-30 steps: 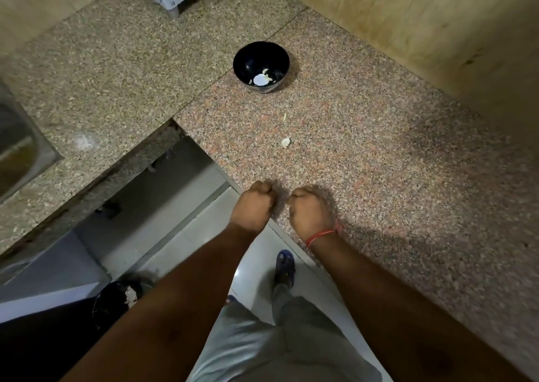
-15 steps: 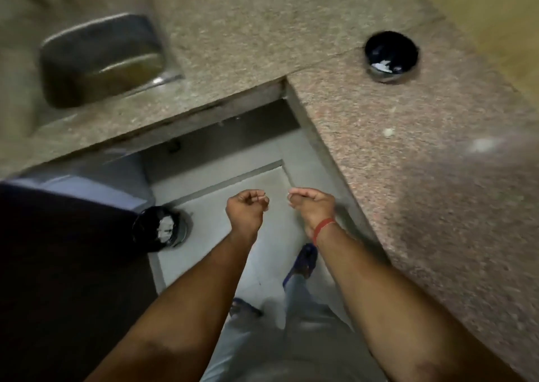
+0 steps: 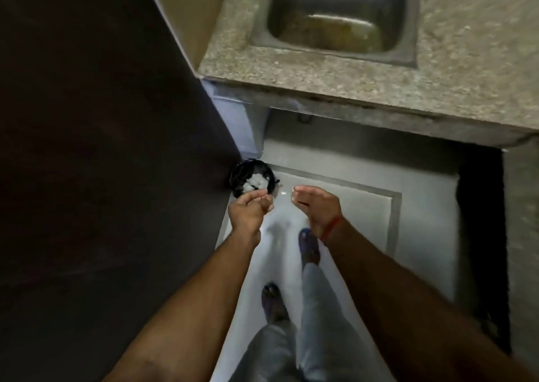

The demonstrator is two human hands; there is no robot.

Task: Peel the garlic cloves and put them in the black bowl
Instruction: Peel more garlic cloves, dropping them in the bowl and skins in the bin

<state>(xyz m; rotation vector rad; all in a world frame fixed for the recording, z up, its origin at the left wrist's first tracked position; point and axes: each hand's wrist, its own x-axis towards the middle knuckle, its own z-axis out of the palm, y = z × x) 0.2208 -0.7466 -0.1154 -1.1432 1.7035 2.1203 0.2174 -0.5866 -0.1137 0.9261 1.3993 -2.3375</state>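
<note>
Neither the black bowl nor any garlic clove is in view. Both my hands hang over the pale floor. My left hand (image 3: 250,211) is curled with the thumb across the fingers, just in front of a black bin (image 3: 243,177) holding white scraps; whatever it may hold is hidden. My right hand (image 3: 316,206), with a red thread at the wrist, has curled fingers and pinches a small pale scrap (image 3: 292,189), apparently garlic peel, at its fingertips.
A steel sink (image 3: 335,16) is set in the speckled stone counter (image 3: 320,81) ahead. A dark wall or door (image 3: 102,148) fills the left side. My feet (image 3: 309,244) stand on the floor below the hands. The counter's dark underside (image 3: 481,221) lies to the right.
The view swung left from the counter and black bowl to the floor. Both hands stayed curled and came off the counter edge to beside the bin.
</note>
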